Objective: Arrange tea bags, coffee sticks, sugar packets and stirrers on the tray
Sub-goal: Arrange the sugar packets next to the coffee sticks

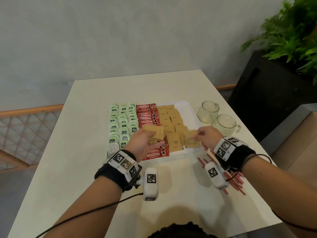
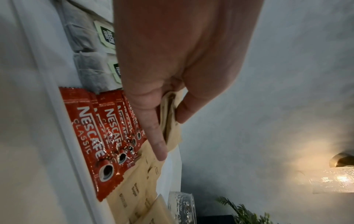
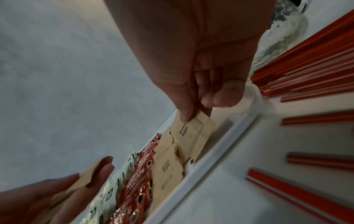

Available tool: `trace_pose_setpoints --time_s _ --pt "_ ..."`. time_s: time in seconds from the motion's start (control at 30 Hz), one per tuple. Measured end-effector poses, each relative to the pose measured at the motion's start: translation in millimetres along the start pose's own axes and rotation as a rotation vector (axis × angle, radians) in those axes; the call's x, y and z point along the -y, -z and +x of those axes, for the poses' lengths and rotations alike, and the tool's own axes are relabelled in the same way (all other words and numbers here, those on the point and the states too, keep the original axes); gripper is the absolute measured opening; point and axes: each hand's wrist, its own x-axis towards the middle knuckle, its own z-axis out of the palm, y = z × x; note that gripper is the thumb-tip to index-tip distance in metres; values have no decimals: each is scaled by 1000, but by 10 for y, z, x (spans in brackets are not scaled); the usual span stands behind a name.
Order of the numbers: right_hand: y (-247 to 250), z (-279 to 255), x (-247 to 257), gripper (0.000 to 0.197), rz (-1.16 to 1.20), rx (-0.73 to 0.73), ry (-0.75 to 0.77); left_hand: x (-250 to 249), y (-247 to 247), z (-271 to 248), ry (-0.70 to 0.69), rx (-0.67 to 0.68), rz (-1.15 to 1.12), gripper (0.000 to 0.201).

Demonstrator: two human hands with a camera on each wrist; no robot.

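Note:
A white tray (image 1: 187, 105) holds rows of green-tagged tea bags (image 1: 122, 125), red coffee sticks (image 1: 147, 115) and brown sugar packets (image 1: 171, 117). My left hand (image 1: 145, 143) hovers over the tray's near middle and holds a small stack of sugar packets (image 1: 153, 132) (image 2: 169, 121) between thumb and fingers. My right hand (image 1: 205, 136) pinches one sugar packet (image 1: 192, 139) (image 3: 193, 133) by its edge at the near end of the sugar rows, close to the tray rim (image 3: 216, 153). Red stirrers (image 1: 235, 179) (image 3: 306, 84) lie on the table under my right wrist.
Two glass mugs (image 1: 207, 111) (image 1: 225, 123) stand on the table right of the tray. A dark planter with a fern (image 1: 291, 35) sits at the far right. The white table (image 1: 82, 134) ends near the wall behind.

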Motion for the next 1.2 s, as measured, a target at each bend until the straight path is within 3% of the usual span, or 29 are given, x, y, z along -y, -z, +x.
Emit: trace_pose_setpoints --time_s 0.23,0.47,0.57,0.67,0.8,0.9,1.0,1.13,1.2 --pt "-117 77 -27 17 -87 -27 -14 9 31 35 -42 -45 -13 30" --pt "-215 206 -47 26 -76 -50 -28 -9 2 57 -80 3 -81 26" --pt "-218 226 -36 26 -7 -93 -30 -2 -24 66 -77 12 -55 25" --pt "-169 184 69 26 162 -154 63 11 -83 69 -87 29 -25 25" --pt "-102 32 393 31 514 58 176 19 -202 65 -114 71 27 24" --pt "-112 -37 517 37 511 179 244 37 -289 44 -148 126 101 26" --pt "-118 -52 537 34 520 208 284 59 -295 40 -154 122 159 27" --pt "-38 -73 557 4 514 206 306 30 -207 5 -161 54 249 23" --pt "11 -80 564 9 496 210 296 5 -162 -6 -231 -7 374 10"
